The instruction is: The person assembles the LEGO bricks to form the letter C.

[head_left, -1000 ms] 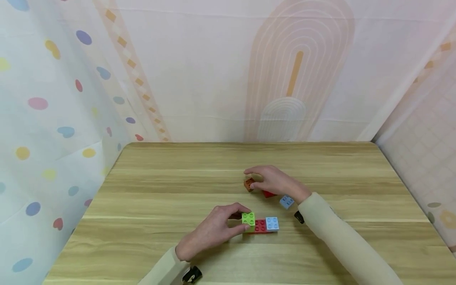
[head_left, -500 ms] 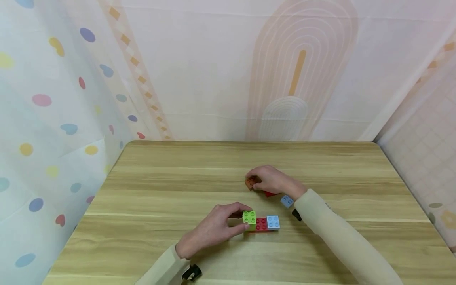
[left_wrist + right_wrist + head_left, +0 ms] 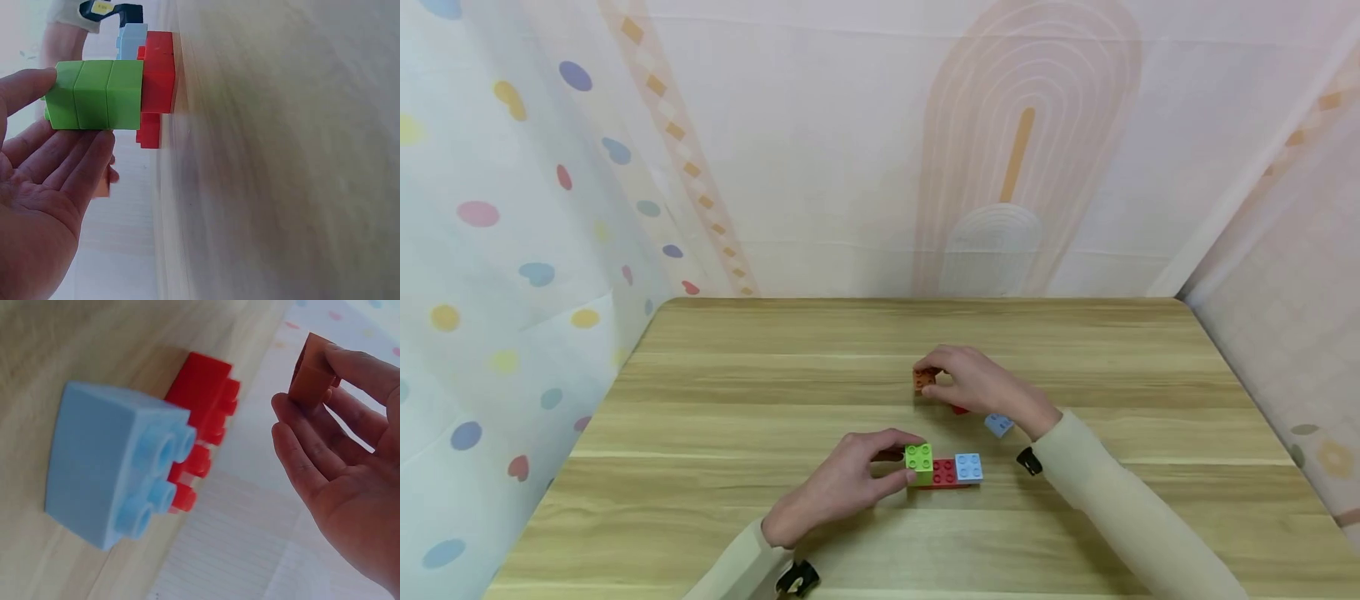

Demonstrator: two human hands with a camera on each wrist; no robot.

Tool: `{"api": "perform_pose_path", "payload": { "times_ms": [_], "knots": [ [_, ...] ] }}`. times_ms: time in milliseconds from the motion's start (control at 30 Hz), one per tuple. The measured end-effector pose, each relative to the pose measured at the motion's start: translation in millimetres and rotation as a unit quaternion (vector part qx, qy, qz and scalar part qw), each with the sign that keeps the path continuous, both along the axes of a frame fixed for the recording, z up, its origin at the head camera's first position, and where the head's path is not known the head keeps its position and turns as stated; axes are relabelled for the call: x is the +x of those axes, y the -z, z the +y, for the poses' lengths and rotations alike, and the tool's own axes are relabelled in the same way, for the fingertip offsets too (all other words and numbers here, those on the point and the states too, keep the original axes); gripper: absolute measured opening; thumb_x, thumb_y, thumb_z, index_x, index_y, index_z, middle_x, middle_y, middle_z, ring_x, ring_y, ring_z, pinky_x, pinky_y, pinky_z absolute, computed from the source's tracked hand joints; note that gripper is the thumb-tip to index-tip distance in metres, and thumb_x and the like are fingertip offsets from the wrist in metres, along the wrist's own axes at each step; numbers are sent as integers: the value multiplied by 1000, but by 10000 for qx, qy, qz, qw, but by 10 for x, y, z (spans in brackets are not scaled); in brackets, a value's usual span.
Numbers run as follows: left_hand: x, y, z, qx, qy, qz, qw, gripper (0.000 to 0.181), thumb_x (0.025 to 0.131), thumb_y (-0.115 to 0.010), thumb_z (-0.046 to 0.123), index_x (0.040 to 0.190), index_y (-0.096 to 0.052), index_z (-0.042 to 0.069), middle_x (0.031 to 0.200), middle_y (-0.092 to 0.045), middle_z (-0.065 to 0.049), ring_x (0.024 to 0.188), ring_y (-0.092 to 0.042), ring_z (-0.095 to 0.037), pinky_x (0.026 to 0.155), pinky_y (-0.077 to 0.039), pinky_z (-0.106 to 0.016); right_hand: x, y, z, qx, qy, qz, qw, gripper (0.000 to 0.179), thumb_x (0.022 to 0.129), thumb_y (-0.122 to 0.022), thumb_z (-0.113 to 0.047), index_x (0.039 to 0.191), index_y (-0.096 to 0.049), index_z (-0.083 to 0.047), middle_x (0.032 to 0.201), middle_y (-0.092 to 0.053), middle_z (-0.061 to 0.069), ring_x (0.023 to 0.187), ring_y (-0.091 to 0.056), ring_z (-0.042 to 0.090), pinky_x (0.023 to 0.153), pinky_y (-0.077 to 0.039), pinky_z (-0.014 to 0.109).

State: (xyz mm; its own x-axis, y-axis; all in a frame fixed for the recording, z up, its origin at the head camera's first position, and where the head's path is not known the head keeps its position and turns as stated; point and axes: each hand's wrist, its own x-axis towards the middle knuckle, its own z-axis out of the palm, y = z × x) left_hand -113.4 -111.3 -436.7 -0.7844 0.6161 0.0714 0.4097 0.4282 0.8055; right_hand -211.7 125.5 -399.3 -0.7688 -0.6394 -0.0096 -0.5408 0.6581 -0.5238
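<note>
My left hand (image 3: pixel 842 479) pinches a stack of green building bricks (image 3: pixel 94 94) between thumb and fingers. The left wrist view shows three green bricks stacked, joined to the left end of a longer red brick (image 3: pixel 943 473). On that red brick's right end sits a light blue brick (image 3: pixel 968 468). Farther back, my right hand (image 3: pixel 981 383) pinches an orange-brown brick (image 3: pixel 312 387) with thumb and fingertips. In the right wrist view this brick hangs off the table.
A loose light blue brick (image 3: pixel 998 424) lies under my right wrist. Beside it is a red brick (image 3: pixel 197 394), mostly covered by my right hand in the head view. The wooden table (image 3: pixel 737 367) ends at a patterned curtain (image 3: pixel 820 167).
My right hand's fingers have closed on the orange-brown brick, which has turned and come up slightly. My left hand keeps its grip on the green stack.
</note>
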Motion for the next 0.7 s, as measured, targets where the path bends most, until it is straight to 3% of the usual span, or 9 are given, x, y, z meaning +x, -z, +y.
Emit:
{"api": "perform_pose_path", "payload": {
  "times_ms": [233,467,700],
  "knots": [
    [12,12,-24,80,-37,100,9999,34,99,-72,20,132,-67,11,127,-71,-2,111,-69,-18,97,-57,-38,171,-52,43,-304,-114,398,9987,37,101,-70,-23,133,-68,-5,120,-69,5,108,-65,24,92,-55,39],
    [28,10,-31,151,-38,341,9993,34,97,-74,17,130,-67,10,127,-71,-3,111,-68,-17,96,-57,-37,358,-126,94,-613,57,462,9970,37,100,-71,-25,133,-68,-7,123,-68,3,114,-63,21,98,-54,44],
    [30,18,-37,170,-39,493,9986,35,96,-76,17,129,-67,9,126,-69,-2,112,-67,-16,97,-57,-36,489,-167,125,-946,47,525,9941,35,99,-72,-21,129,-69,-5,117,-68,5,101,-65,26,86,-59,48]
  ]
}}
